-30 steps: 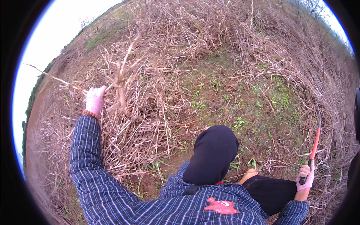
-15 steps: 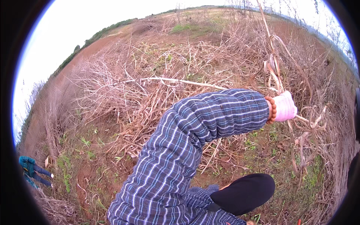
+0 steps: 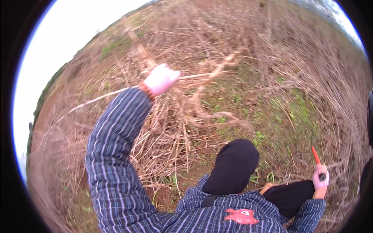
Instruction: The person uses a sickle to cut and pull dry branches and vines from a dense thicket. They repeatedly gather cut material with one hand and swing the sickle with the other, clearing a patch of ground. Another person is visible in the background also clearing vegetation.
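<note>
Currently: left hand (image 3: 160,79), pale-gloved, fist closed around a long dry pale-brown branch (image 3: 202,75), lifted over the brush heap (image 3: 171,136) at the far left of the ground. Right hand (image 3: 321,179), near right, wrapped on a red-handled tool (image 3: 315,155), probably pruners. Best held firmly, pulling the branch free of tangles.

Left hand (image 3: 161,79) far forward and to the left, closed on a long dry branch (image 3: 116,92) running left to right across a heap of cut brush (image 3: 182,128). Right hand (image 3: 321,179) low at the right edge, gripping a tool handle (image 3: 316,155) pointing up and away. Grassy ground (image 3: 287,112) between heap and right hand. Knee (image 3: 233,167) at bottom centre, just behind the heap.
</note>
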Demonstrator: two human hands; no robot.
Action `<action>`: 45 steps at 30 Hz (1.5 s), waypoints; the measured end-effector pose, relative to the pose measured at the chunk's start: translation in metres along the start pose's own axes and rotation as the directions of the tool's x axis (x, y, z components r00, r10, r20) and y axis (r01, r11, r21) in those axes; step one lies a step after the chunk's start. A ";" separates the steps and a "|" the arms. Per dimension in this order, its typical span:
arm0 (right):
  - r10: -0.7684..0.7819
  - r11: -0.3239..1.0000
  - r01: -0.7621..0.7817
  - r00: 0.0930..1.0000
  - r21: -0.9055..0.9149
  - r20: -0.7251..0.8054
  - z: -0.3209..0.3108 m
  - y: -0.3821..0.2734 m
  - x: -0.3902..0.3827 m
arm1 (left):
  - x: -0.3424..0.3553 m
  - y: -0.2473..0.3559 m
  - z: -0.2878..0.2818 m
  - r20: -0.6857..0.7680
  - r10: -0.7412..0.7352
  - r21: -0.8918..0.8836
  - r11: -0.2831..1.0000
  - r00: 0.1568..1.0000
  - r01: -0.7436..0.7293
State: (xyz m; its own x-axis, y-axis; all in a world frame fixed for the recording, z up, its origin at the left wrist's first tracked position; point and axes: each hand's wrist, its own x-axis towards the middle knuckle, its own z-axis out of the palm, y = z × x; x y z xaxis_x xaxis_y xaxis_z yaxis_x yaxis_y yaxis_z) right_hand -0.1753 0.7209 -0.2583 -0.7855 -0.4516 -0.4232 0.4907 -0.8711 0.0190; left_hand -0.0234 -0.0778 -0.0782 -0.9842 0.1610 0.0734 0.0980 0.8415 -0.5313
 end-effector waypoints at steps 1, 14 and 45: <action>0.049 0.996 -0.044 0.996 0.075 -0.069 0.009 0.008 -0.008 | -0.041 -0.011 0.029 -0.033 -0.021 0.098 0.995 0.999 0.024; -0.110 0.936 0.153 0.983 0.316 -0.150 0.036 0.045 -0.057 | -0.250 0.124 0.256 0.968 -0.246 0.200 0.886 0.057 0.418; 0.001 0.786 0.319 0.856 0.530 -0.517 0.072 0.064 -0.059 | 0.602 0.663 0.279 -0.052 0.379 -0.486 0.799 0.924 -0.355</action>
State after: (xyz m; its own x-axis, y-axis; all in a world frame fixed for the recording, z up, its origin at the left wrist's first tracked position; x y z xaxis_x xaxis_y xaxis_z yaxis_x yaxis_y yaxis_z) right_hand -0.1247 0.6775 -0.1674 -0.4769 -0.2880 -0.8304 -0.0650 -0.9307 0.3601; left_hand -0.5923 0.4331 -0.6213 -0.8644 0.4947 -0.0900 0.4995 0.8653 -0.0406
